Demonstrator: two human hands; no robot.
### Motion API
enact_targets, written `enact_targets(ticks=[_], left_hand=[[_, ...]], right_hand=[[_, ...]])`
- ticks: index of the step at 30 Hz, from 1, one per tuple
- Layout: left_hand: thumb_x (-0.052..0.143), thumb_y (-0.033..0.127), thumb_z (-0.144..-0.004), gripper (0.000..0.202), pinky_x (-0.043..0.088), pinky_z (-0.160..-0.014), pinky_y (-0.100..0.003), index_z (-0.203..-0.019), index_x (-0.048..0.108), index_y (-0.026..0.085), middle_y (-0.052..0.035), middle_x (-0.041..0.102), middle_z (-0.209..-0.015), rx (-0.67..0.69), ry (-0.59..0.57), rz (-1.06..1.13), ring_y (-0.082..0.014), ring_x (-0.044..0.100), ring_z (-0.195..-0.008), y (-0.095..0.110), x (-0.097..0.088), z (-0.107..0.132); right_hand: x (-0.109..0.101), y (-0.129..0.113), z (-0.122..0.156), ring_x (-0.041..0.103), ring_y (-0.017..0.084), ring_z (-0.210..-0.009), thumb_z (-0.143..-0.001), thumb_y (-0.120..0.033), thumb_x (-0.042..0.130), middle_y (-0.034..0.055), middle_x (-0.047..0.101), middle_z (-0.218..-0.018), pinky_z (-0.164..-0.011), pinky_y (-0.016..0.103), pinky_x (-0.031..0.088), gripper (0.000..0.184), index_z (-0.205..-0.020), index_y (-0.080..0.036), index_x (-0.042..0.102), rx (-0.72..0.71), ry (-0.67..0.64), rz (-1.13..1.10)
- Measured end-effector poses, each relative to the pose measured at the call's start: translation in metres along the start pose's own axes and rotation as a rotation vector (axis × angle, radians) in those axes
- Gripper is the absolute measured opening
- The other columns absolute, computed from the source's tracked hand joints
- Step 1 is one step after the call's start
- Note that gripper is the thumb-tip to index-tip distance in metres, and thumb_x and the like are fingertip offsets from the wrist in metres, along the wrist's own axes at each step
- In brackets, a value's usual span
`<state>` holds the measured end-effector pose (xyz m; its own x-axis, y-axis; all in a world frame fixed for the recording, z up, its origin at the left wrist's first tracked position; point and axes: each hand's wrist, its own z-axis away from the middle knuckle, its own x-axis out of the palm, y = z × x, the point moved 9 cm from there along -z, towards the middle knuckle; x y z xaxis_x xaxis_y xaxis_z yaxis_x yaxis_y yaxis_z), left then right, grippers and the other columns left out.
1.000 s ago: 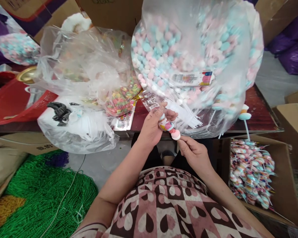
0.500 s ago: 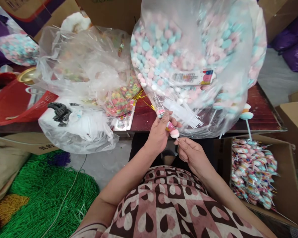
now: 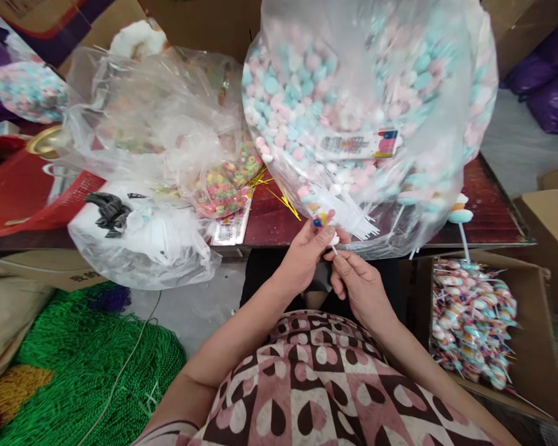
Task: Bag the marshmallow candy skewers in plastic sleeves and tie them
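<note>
In front of my body, at the table's front edge, my left hand (image 3: 304,257) is closed round a small clear printed wrapper (image 3: 320,218). Inside its lower end sits a marshmallow pop (image 3: 335,240), most of it hidden by the wrapper and my fingers. Just below, my right hand (image 3: 360,282) pinches the pop's thin white stick. Beyond both hands lies a bundle of white sticks (image 3: 353,214) on a large clear bag of pink, blue and white marshmallows (image 3: 292,93).
A carton (image 3: 534,328) at the right holds many wrapped pops (image 3: 474,316). One unwrapped pop (image 3: 460,214) stands upright by the table edge. Yellow twist ties (image 3: 286,204) lie left of the marshmallow bag. Farther left are a bag of ring-shaped sweets (image 3: 221,189) and a red basket (image 3: 32,198).
The wrapper has come down over the marshmallow, which was showing below my left hand. My left hand has shifted slightly right and down; my right hand still pinches the stick.
</note>
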<state>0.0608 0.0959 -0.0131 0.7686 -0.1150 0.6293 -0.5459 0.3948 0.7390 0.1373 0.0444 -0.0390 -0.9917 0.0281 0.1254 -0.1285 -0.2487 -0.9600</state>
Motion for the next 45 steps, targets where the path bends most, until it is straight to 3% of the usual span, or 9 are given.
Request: enact_targets(ticks=[5, 10, 14, 20, 25, 32, 37, 41, 45], left_hand=[[0.065, 0.036, -0.082, 0.021, 0.045, -0.066, -0.024, -0.085, 0.057, 0.017, -0.0002, 0.064, -0.074, -0.022, -0.029, 0.029, -0.0137, 0.064, -0.074, 0.004, -0.002, -0.003], [0.056, 0.031, -0.080, 0.016, 0.045, -0.058, -0.025, -0.075, 0.052, 0.017, 0.0003, 0.057, -0.065, -0.052, -0.092, 0.107, -0.0145, 0.061, -0.064, 0.006, 0.002, -0.005], [0.054, 0.034, -0.081, 0.020, 0.046, -0.056, -0.026, -0.074, 0.052, 0.016, -0.0008, 0.056, -0.065, -0.113, -0.147, 0.109, -0.0143, 0.060, -0.060, -0.002, 0.008, 0.000], [0.054, 0.037, -0.081, 0.022, 0.047, -0.055, -0.026, -0.077, 0.053, 0.015, -0.0008, 0.056, -0.063, -0.136, -0.192, 0.092, -0.0142, 0.059, -0.057, -0.008, 0.014, 0.002], [0.053, 0.034, -0.082, 0.019, 0.046, -0.055, -0.025, -0.083, 0.054, 0.016, 0.0004, 0.056, -0.062, -0.139, -0.181, 0.080, -0.0137, 0.059, -0.057, -0.010, 0.014, 0.001], [0.055, 0.036, -0.081, 0.020, 0.044, -0.054, -0.024, -0.087, 0.052, 0.017, 0.0019, 0.056, -0.058, -0.143, -0.106, 0.006, -0.0130, 0.057, -0.053, -0.013, 0.008, 0.000], [0.057, 0.037, -0.081, 0.020, 0.043, -0.054, -0.025, -0.083, 0.049, 0.018, 0.0037, 0.054, -0.058, -0.121, -0.086, -0.017, -0.0120, 0.055, -0.052, -0.014, 0.006, -0.001], [0.055, 0.034, -0.084, 0.017, 0.040, -0.054, -0.023, -0.088, 0.053, 0.018, 0.0050, 0.054, -0.058, -0.045, -0.006, -0.189, -0.0098, 0.053, -0.052, -0.010, -0.003, -0.003], [0.054, 0.035, -0.086, 0.024, 0.042, -0.058, -0.023, -0.104, 0.057, 0.018, 0.0062, 0.053, -0.060, 0.010, 0.029, -0.362, -0.0089, 0.052, -0.054, -0.007, -0.008, -0.002]], right_hand=[[-0.006, -0.029, -0.001, 0.055, 0.012, -0.052, -0.092, -0.043, 0.054, -0.0016, 0.062, -0.059, -0.054, 0.024, 0.047, 0.027, -0.094, -0.020, 0.070, -0.178, -0.066, 0.317], [-0.046, -0.072, -0.008, 0.063, 0.015, -0.067, -0.089, -0.037, 0.060, 0.0026, 0.071, -0.079, -0.064, 0.029, 0.052, 0.020, -0.092, -0.021, 0.072, -0.378, 0.239, 0.467], [-0.037, -0.091, -0.015, 0.065, 0.016, -0.072, -0.085, -0.030, 0.063, 0.0030, 0.071, -0.084, -0.068, 0.031, 0.053, 0.014, -0.093, -0.022, 0.072, -0.465, 0.269, 0.527], [-0.018, -0.071, -0.029, 0.054, 0.010, -0.042, -0.084, -0.036, 0.065, -0.0048, 0.061, -0.056, -0.044, 0.025, 0.048, 0.017, -0.092, -0.020, 0.066, -0.259, 0.139, 0.155], [-0.017, -0.059, -0.035, 0.051, 0.010, -0.036, -0.081, -0.036, 0.068, -0.0060, 0.059, -0.051, -0.036, 0.022, 0.044, 0.017, -0.085, -0.020, 0.064, -0.154, 0.107, -0.087], [-0.026, -0.062, -0.040, 0.051, 0.008, -0.040, -0.076, -0.035, 0.068, -0.0048, 0.058, -0.053, -0.039, 0.020, 0.041, 0.016, -0.072, -0.020, 0.063, -0.174, 0.232, 0.031], [-0.035, -0.069, -0.034, 0.055, 0.010, -0.054, -0.080, -0.031, 0.063, -0.0020, 0.061, -0.065, -0.051, 0.023, 0.046, 0.011, -0.079, -0.020, 0.063, -0.304, 0.339, 0.274], [-0.034, -0.075, -0.030, 0.060, 0.012, -0.065, -0.083, -0.029, 0.062, 0.0014, 0.067, -0.082, -0.062, 0.026, 0.049, 0.018, -0.098, -0.020, 0.065, -0.394, 0.329, 0.349], [-0.034, -0.078, -0.031, 0.059, 0.012, -0.063, -0.081, -0.029, 0.062, 0.0010, 0.067, -0.075, -0.062, 0.026, 0.048, 0.011, -0.084, -0.019, 0.066, -0.375, 0.357, 0.387]])
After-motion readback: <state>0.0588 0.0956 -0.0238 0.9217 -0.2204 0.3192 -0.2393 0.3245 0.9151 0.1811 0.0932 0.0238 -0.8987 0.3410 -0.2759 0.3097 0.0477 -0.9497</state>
